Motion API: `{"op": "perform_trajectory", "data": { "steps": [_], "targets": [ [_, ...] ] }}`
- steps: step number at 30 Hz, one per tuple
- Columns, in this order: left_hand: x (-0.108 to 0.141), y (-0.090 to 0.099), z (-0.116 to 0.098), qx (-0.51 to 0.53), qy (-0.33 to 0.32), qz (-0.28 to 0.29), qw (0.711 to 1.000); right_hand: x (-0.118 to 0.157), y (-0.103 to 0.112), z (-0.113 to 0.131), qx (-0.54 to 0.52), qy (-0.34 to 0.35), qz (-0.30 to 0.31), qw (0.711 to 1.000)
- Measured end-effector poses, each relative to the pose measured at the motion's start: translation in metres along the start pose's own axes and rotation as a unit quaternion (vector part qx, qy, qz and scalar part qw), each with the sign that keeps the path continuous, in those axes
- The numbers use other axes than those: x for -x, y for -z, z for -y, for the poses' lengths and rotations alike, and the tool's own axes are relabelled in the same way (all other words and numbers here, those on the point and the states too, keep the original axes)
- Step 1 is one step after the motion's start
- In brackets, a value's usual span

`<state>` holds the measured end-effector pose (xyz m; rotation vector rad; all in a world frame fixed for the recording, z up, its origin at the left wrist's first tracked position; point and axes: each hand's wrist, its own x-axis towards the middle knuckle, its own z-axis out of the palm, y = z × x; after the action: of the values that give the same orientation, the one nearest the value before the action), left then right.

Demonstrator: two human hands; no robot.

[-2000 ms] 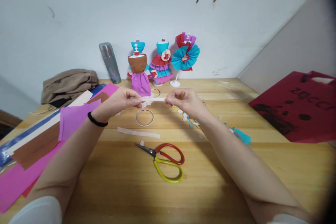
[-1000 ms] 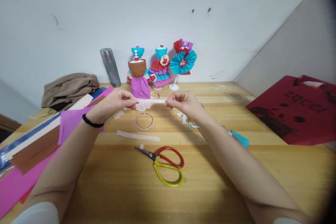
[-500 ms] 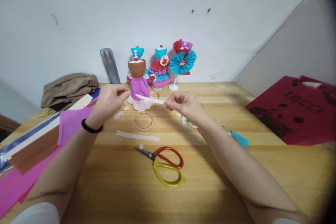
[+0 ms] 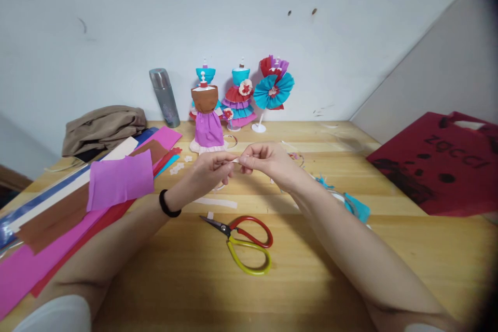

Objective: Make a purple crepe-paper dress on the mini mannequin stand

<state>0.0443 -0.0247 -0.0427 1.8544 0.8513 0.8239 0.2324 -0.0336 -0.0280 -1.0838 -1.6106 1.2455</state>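
A thin white paper strip (image 4: 235,160) is pinched between the fingertips of my left hand (image 4: 212,172) and my right hand (image 4: 268,163), which meet above the middle of the table. Most of the strip is hidden by the fingers. Just behind my left hand stands a small dress form with a brown top and purple skirt (image 4: 209,129). Below the hands, another pale strip (image 4: 218,202) lies flat, partly covered by my left hand. Scissors (image 4: 229,231) with one red and one yellow handle rest nearer to me, blades pointing left.
Layered crepe paper sheets (image 4: 120,181) and a brown cloth (image 4: 103,129) lie at left. A grey flask (image 4: 165,98) and more paper-dressed forms (image 4: 240,96) stand along the wall. Turquoise scraps (image 4: 357,208) lie right, near a red bag (image 4: 436,166).
My left hand has moved right and down, from being apart to meeting my right hand, and now pinches the strip too. The ring on the table is now mostly covered.
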Motion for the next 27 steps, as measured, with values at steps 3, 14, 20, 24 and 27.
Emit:
{"op": "perform_trajectory", "data": {
  "steps": [3,14,20,24,27],
  "targets": [
    [0.001,0.005,-0.007,0.069,0.074,0.027,0.994,-0.003,0.006,-0.003,0.019,0.003,-0.003,1.000],
    [0.000,0.007,-0.003,0.141,0.124,0.097,0.977,-0.006,-0.001,-0.015,0.082,0.114,-0.019,0.990],
    [-0.005,0.021,-0.006,0.015,0.104,0.068,0.992,-0.010,-0.001,-0.020,0.057,0.112,-0.068,0.990],
    [-0.008,0.041,-0.012,-0.040,0.066,0.011,0.997,-0.016,-0.003,-0.018,-0.029,0.100,-0.101,0.989],
    [-0.010,0.055,-0.018,-0.065,0.037,-0.016,0.997,-0.029,-0.008,-0.014,-0.079,0.094,-0.111,0.986]
  ]
}}
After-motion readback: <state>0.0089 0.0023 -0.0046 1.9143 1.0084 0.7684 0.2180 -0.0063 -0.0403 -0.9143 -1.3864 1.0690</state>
